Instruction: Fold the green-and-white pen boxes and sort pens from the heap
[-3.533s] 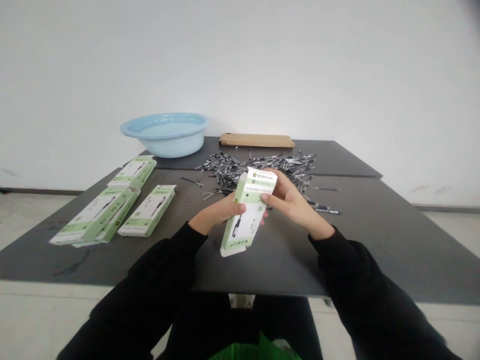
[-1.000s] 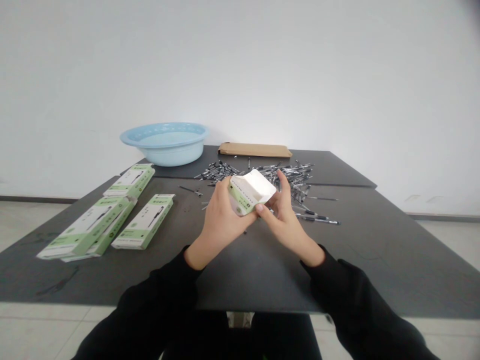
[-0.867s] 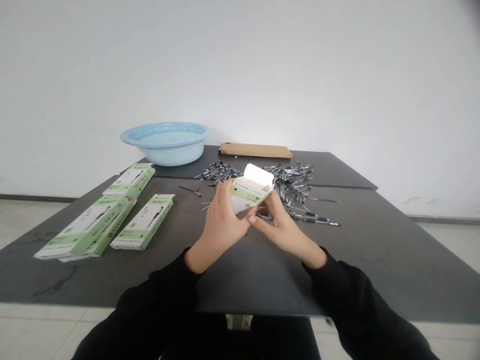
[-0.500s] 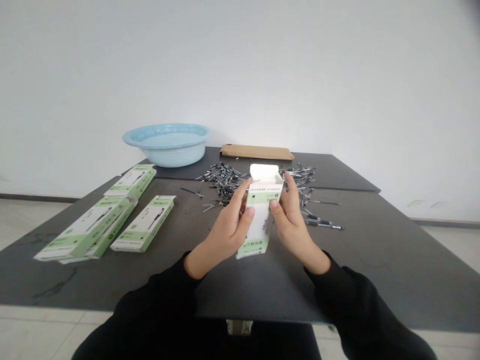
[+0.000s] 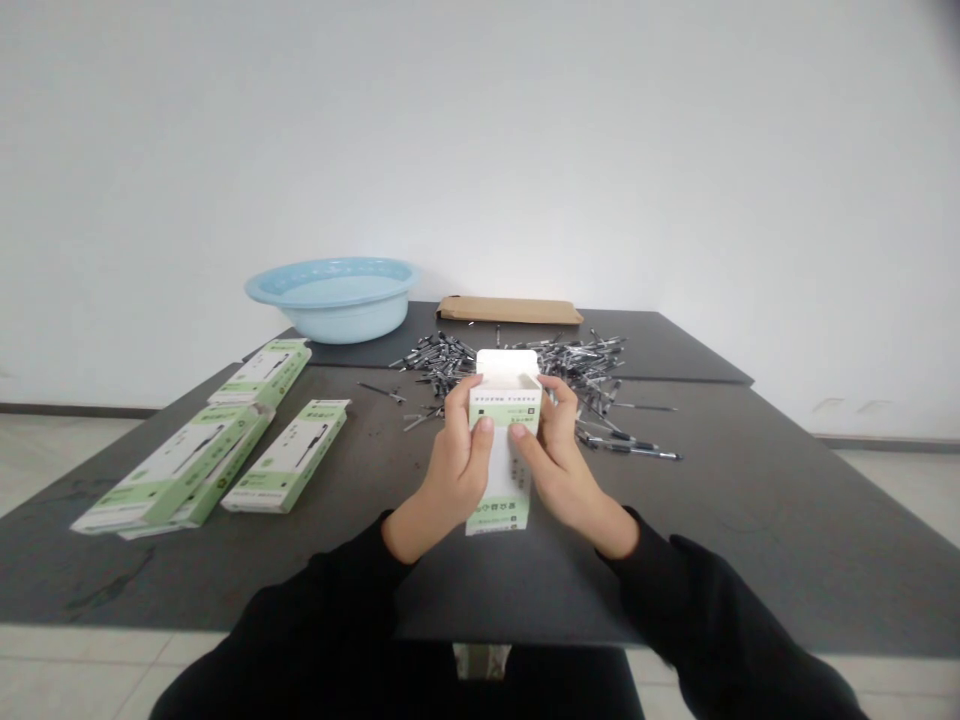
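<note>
Between my two hands, over the front middle of the table, is a white and green pen box [image 5: 501, 490] with its top flap raised and its upper end open. My left hand [image 5: 456, 465] grips its left side, thumb on the front face. On the right side my right hand [image 5: 564, 460] holds it in the same way, with the thumb pressed near the upper front. Beyond the box lies a spread heap of black and clear pens [image 5: 581, 365], partly hidden by the box and my fingers.
To the left lie several more pen boxes, one on its own [image 5: 289, 455] and others overlapping [image 5: 169, 465]. A light blue basin [image 5: 345, 315] stands at the back left. A flat brown cardboard piece [image 5: 510, 310] lies at the back of the dark table [image 5: 750, 530], near the wall.
Both hands have brought the box slightly left and straightened it. My right hand has shifted inward to grip its side more closely.
</note>
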The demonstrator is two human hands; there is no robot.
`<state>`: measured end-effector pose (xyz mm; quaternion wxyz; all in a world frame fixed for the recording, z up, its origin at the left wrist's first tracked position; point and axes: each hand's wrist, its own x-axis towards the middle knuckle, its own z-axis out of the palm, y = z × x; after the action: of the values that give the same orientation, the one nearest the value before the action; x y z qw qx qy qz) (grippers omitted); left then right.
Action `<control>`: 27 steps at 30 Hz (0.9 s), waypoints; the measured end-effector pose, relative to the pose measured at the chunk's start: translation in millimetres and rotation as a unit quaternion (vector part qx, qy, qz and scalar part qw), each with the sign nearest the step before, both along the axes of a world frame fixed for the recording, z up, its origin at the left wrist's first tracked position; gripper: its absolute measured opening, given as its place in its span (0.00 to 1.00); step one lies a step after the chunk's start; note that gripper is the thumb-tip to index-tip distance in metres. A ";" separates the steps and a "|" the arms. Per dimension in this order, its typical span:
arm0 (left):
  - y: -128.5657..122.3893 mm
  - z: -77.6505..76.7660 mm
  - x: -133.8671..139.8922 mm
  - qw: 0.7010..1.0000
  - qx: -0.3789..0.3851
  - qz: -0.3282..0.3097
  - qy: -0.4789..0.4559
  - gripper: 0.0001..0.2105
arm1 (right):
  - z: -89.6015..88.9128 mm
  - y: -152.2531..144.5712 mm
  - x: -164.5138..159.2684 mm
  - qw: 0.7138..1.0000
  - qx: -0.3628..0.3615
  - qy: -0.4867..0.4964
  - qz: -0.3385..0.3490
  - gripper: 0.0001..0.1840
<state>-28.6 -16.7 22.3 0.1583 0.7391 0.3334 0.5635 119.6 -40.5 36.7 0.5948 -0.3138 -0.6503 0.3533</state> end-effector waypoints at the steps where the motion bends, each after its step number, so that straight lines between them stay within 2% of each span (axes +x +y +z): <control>1: -0.7 -0.3 -0.3 1.000 0.008 -0.006 0.010 0.20 | -0.4 -0.9 -0.8 1.000 -0.001 -0.001 -0.005 0.23; 10: 0.0 1.0 -3.5 0.993 0.104 0.035 0.045 0.13 | -2.3 -5.6 0.5 0.998 0.041 -0.053 -0.007 0.15; 16: -1.3 1.9 -6.3 0.983 0.161 0.035 0.084 0.14 | 4.5 -11.7 6.7 0.992 0.062 -0.081 -0.072 0.07; 21: 0.0 5.1 -8.4 0.977 0.177 0.033 0.112 0.14 | 10.1 -11.7 11.8 0.990 0.073 -0.088 -0.088 0.10; 24: 1.5 6.0 -10.6 0.973 0.191 0.034 0.127 0.14 | 10.3 -12.2 11.2 0.994 0.053 -0.056 -0.082 0.06; 25: 2.0 6.1 -11.4 0.971 0.196 0.034 0.134 0.14 | 10.6 -12.5 10.8 0.996 0.039 -0.036 -0.071 0.08; 27: 3.1 5.7 -12.8 0.967 0.201 0.034 0.151 0.13 | 12.4 -13.0 10.7 0.999 0.012 -0.001 -0.049 0.20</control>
<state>-41.4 -13.6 28.0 -0.0649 0.8205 0.2583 0.5058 130.3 -53.5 49.1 0.6146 -0.3384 -0.6391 0.3152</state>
